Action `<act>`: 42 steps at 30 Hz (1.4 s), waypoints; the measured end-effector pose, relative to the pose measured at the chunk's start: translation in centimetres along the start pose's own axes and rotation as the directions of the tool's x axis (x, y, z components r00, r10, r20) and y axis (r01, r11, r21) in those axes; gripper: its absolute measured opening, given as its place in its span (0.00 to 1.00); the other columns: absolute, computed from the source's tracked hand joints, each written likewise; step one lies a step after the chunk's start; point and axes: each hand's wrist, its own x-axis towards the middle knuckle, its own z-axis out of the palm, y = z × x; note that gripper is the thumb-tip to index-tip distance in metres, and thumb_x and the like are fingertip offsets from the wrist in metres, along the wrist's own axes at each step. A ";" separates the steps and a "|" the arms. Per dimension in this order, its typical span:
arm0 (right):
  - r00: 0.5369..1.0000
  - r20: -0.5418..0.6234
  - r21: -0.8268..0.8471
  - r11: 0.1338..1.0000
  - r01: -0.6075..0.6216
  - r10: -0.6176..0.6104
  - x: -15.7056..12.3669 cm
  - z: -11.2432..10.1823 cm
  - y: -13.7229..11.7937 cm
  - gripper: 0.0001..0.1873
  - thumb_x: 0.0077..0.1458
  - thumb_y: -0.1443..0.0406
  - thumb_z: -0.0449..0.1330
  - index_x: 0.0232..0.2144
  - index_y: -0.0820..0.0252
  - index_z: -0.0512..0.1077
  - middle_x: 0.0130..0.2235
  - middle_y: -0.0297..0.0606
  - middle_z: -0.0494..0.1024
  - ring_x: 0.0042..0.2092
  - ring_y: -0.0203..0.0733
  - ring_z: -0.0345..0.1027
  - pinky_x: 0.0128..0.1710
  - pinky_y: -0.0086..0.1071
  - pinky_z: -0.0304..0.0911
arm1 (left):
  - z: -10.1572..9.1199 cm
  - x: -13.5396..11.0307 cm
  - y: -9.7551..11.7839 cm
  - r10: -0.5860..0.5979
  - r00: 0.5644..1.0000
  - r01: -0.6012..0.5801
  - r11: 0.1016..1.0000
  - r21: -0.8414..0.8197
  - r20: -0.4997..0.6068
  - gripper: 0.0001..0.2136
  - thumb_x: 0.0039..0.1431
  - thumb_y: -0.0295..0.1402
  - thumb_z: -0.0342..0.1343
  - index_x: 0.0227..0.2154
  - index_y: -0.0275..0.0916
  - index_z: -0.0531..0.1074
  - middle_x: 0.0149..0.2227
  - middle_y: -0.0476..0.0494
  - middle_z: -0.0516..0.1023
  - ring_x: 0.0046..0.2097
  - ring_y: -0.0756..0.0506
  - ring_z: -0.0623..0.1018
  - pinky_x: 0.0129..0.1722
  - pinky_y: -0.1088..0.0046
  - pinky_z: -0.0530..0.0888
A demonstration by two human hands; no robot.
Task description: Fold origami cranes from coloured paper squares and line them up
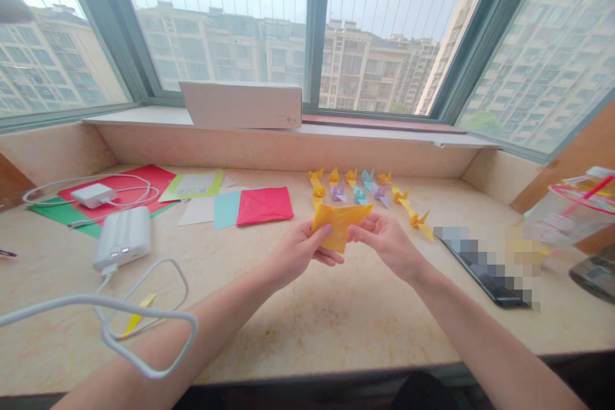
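Observation:
A folded piece of yellow origami paper (339,225) is held up above the counter between both hands. My left hand (307,246) grips its left side, thumb in front and fingers behind. At its right edge, my right hand (379,236) pinches the paper between thumb and fingers. Just beyond stand several small folded paper cranes in yellow, blue and purple, among them a blue crane (360,194) and a purple crane (338,192). A larger yellow crane (421,224) sits to the right of the group.
Left of my hands lie a red paper packet (265,205), coloured sheets and a white power bank (123,238) with looping cables. A phone (483,269) and a clear cup (567,218) are at the right. A white box (245,106) stands on the window ledge.

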 end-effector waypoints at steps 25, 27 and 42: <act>0.972 -0.170 -0.258 0.959 0.117 -0.164 0.1 -0.4 0.4 0.25 0.60 0.45 0.55 0.34 0.58 0.80 0.31 0.41 0.83 0.34 0.47 0.78 0.38 0.39 0.72 | 0.0 0.0 0.7 -0.009 1.000 0.009 0.999 0.031 -0.003 0.18 0.60 0.44 0.60 0.42 0.32 0.74 0.30 0.42 0.81 0.28 0.46 0.83 0.25 0.77 0.77; 0.972 -0.155 -0.290 0.949 0.128 -0.178 0.1 -0.7 0.3 0.24 0.60 0.46 0.56 0.33 0.58 0.79 0.30 0.40 0.83 0.34 0.46 0.77 0.39 0.38 0.72 | -0.1 0.0 0.8 -0.012 1.000 0.012 0.999 0.029 -0.003 0.18 0.60 0.45 0.60 0.42 0.32 0.74 0.30 0.42 0.81 0.28 0.46 0.83 0.25 0.78 0.77; 0.963 -0.188 -0.174 0.971 0.163 -0.195 -0.1 -1.8 -0.3 0.21 0.63 0.51 0.56 0.41 0.60 0.79 0.31 0.39 0.82 0.31 0.44 0.77 0.38 0.41 0.70 | -0.7 0.2 0.6 -0.038 0.998 0.035 0.997 0.067 0.046 0.18 0.60 0.45 0.60 0.41 0.32 0.74 0.29 0.41 0.81 0.27 0.46 0.83 0.26 0.75 0.78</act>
